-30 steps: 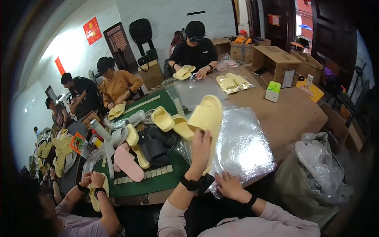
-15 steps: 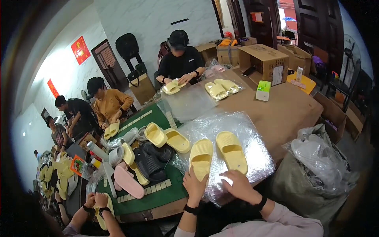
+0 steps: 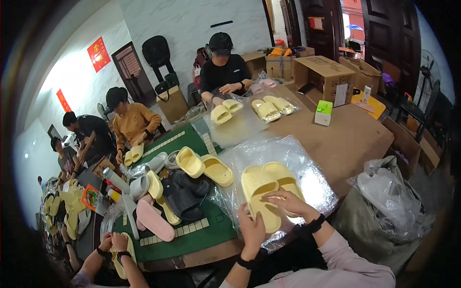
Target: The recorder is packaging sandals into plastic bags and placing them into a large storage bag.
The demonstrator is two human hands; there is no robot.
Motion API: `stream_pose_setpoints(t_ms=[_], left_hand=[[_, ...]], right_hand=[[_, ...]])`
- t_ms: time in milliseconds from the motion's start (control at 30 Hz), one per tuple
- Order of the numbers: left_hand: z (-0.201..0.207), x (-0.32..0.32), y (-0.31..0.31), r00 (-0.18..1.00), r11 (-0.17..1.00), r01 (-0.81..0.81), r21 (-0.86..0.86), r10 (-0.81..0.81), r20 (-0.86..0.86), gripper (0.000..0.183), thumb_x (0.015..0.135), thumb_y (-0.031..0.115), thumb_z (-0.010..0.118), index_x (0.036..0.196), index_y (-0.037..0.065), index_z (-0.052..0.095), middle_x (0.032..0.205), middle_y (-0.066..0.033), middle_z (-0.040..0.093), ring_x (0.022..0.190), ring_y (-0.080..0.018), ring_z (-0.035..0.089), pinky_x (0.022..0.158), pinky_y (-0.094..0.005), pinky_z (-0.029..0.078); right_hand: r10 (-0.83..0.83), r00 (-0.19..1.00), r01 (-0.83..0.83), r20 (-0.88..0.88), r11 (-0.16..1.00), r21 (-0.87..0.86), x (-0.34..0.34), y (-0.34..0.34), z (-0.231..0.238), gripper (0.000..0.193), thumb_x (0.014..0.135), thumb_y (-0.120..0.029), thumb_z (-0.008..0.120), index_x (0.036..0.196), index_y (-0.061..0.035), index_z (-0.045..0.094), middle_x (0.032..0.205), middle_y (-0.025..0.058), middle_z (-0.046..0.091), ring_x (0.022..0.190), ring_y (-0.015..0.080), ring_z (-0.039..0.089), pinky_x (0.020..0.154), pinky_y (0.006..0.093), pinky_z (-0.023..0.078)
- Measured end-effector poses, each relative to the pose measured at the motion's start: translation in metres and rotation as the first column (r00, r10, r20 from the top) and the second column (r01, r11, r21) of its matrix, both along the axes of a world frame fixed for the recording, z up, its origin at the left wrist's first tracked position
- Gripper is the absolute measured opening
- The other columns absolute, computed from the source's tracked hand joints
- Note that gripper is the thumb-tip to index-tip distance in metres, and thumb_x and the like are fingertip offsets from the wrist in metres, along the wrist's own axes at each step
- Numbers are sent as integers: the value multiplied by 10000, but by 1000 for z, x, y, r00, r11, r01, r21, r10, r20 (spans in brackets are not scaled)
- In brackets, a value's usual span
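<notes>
Two pale yellow slippers lie close together over a stack of clear plastic sheets (image 3: 314,180). The nearer slipper (image 3: 259,182) overlaps the inner side of the farther slipper (image 3: 286,175). My left hand (image 3: 252,233) grips the nearer slipper along its left edge by the heel, thumb and fingers bent around it. Over that slipper's footbed, just below the strap, reaches my right hand (image 3: 290,204), its fingers stretched out; whether their tips touch the slipper is hard to tell.
Left of the sheets are black slippers (image 3: 181,199), a pink slipper (image 3: 154,221) and more yellow slippers (image 3: 217,170) on a green mat (image 3: 197,240). Co-workers handle slippers across and to the left. Right stand a plastic-covered sack (image 3: 384,211), a cardboard box (image 3: 331,79) and a tissue pack (image 3: 323,113).
The left slipper has moved right and now overlaps the other one. Both my hands have shifted, the right one over the slippers. Across the table, a person has laid down the slippers they held.
</notes>
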State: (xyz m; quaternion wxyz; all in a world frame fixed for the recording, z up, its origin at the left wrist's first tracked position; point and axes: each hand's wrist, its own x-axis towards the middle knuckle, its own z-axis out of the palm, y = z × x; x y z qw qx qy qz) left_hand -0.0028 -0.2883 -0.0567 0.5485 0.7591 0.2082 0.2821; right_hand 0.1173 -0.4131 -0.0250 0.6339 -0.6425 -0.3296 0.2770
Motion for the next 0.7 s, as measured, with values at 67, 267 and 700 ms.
stream_pose_setpoints(t_ms=[67, 267, 700], left_hand=[[-5, 8, -23, 980, 966, 110, -235, -66, 185, 506, 874, 59, 556, 1316, -29, 325, 1133, -189, 492, 1000, -274, 557, 856, -372, 460], [-100, 6, -2, 977, 983, 167, -72, -175, -121, 516, 961, 237, 459, 1355, -65, 316, 1372, -247, 382, 1252, -345, 403, 1060, -387, 302], [-68, -19, -36, 823, 547, 561, 622, -281, -494, 429, 774, 128, 609, 1186, 35, 531, 1176, -146, 525, 1123, -303, 471, 890, -389, 420]], right_hand=[[51, 999, -51, 12, 998, 45, 5, 9, -14, 370, 899, -213, 574, 1215, -20, 578, 1158, 136, 606, 1080, 225, 537, 980, 320, 390], [171, 685, 239, 708, 865, -441, 21, 31, -72, 366, 894, -210, 507, 1218, -40, 523, 1305, 247, 436, 1221, 439, 341, 1077, 477, 232], [-40, 883, 340, 467, 741, -580, 34, 32, -43, 472, 908, -314, 500, 1298, -49, 492, 1419, 255, 305, 1294, 431, 306, 1046, 448, 307]])
